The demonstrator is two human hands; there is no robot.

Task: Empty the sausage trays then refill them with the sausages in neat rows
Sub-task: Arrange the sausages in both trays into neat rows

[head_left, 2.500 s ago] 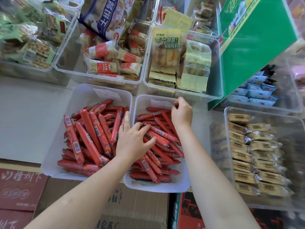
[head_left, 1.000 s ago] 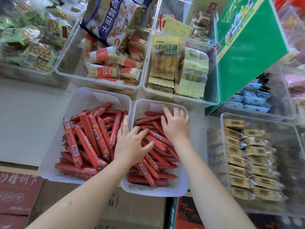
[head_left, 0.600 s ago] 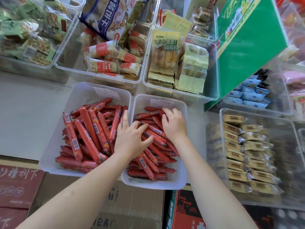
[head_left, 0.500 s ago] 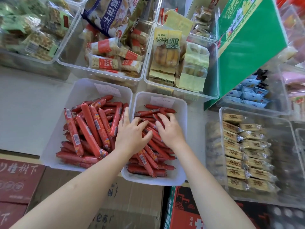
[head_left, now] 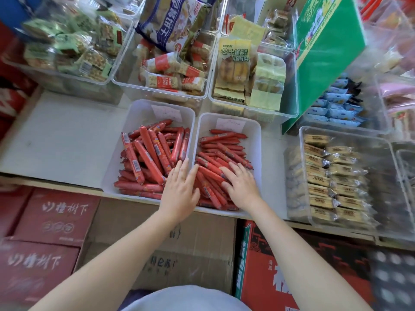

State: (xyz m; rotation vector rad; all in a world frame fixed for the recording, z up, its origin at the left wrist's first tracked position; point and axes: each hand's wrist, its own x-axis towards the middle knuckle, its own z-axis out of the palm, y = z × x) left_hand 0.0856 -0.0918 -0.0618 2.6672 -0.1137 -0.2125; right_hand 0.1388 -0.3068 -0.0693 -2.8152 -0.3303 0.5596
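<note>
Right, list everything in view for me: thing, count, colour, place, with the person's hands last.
left sausage tray: one, white, on the shelf, left of its twin.
right sausage tray: one, white, touching the left tray.
thick sausages: many, red, piled loosely in the left tray.
thin sausages: many, red, jumbled in the right tray.
clear snack bins: several, behind and right of the trays.
green sign: one, leaning at upper right.
cardboard boxes: several, red and brown, under the shelf.
left hand: flat, across the two trays' shared edge.
right hand: flat, pressing on the thin sausages.
</note>
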